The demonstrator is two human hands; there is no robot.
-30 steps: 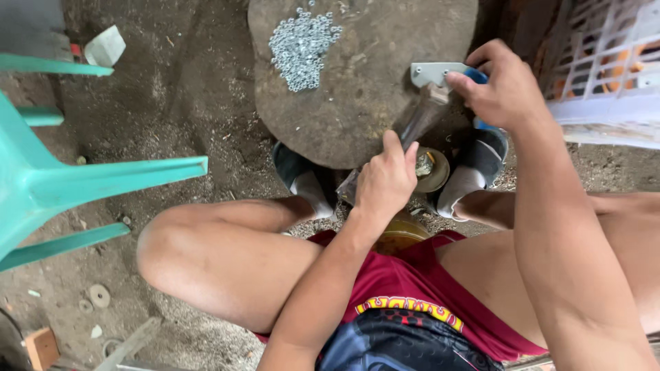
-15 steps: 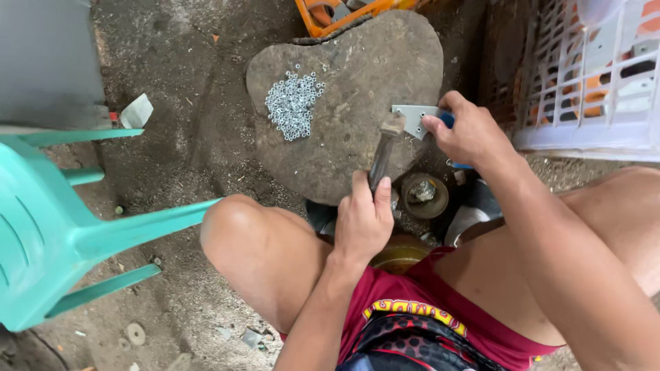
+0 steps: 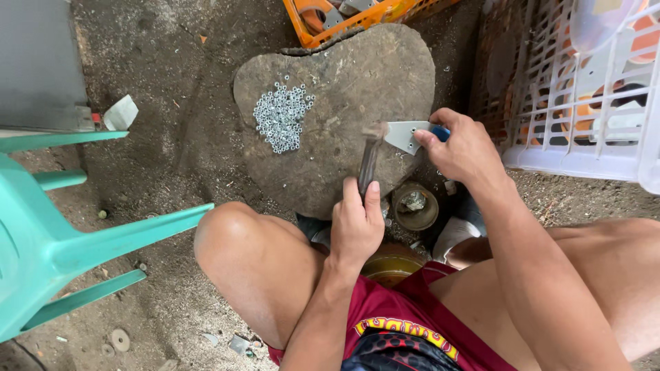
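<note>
— So, where's that flat grey metal bracket with the blue end [image 3: 407,135]?

— On the heart-shaped wooden block [image 3: 330,89], pinched in the right hand [image 3: 467,148].

— And the left hand [image 3: 356,223]?

— Fist closed round the dark hammer handle [image 3: 368,168], head by the bracket.

— Anything else?

— A heap of small silver nuts [image 3: 280,117] on the block, a rusty round tin [image 3: 414,206] below it, a white plastic crate [image 3: 584,103] right, a teal plastic chair [image 3: 62,240] left.

flat metal plate [image 3: 402,134]: pale grey, blue end
heap of small metal nuts [image 3: 282,117]: silver
plastic chair [image 3: 48,240]: turquoise
lattice plastic crate [image 3: 584,89]: white
</note>
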